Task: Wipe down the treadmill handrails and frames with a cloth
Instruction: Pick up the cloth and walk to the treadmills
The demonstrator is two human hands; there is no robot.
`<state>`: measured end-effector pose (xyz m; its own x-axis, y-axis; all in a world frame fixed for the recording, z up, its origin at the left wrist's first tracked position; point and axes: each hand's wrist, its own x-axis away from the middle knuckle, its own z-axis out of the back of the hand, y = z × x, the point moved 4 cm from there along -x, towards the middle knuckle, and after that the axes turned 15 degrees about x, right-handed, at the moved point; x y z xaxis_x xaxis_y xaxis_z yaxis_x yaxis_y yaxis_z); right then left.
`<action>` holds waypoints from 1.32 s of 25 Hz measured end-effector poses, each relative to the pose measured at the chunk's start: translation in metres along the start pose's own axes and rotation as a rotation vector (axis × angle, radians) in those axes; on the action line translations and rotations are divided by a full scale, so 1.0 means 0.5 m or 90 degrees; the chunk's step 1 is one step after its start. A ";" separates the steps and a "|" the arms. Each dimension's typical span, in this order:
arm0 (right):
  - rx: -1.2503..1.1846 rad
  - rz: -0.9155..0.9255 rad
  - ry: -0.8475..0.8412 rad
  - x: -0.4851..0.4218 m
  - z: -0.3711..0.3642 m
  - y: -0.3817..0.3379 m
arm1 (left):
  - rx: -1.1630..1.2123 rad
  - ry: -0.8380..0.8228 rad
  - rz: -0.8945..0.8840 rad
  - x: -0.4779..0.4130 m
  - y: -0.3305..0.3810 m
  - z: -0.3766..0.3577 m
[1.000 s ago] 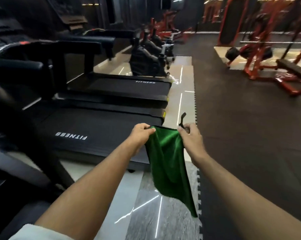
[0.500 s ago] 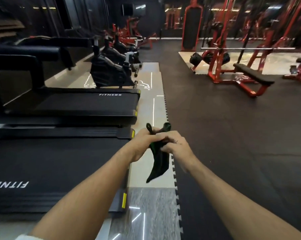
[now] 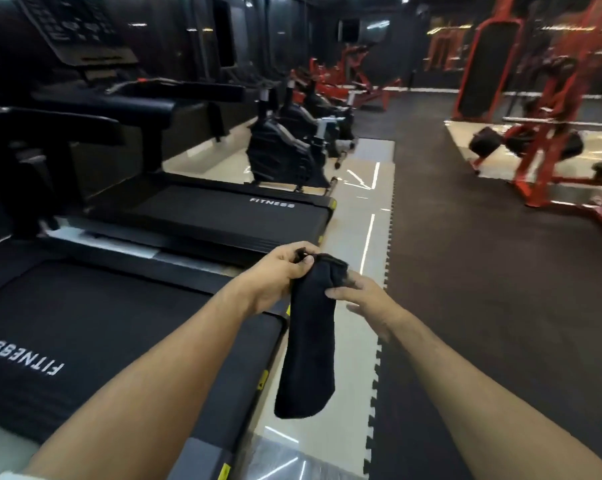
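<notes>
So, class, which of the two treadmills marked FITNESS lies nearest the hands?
The lower-left treadmill, lettering upside down, right by the left hand; the other treadmill lies farther back.
</notes>
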<state>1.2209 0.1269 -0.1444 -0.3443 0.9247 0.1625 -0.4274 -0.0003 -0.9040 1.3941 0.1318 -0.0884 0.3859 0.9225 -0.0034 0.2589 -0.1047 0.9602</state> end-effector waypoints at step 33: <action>-0.149 0.037 -0.396 -1.596 0.404 -0.038 | 0.309 0.589 -0.163 -1.337 0.137 0.776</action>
<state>1.3347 -0.6879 -0.1771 -0.8094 0.5334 0.2458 -0.2251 0.1047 -0.9687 1.4973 -0.6361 -0.1287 -0.4970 0.8393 0.2203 0.6397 0.1828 0.7466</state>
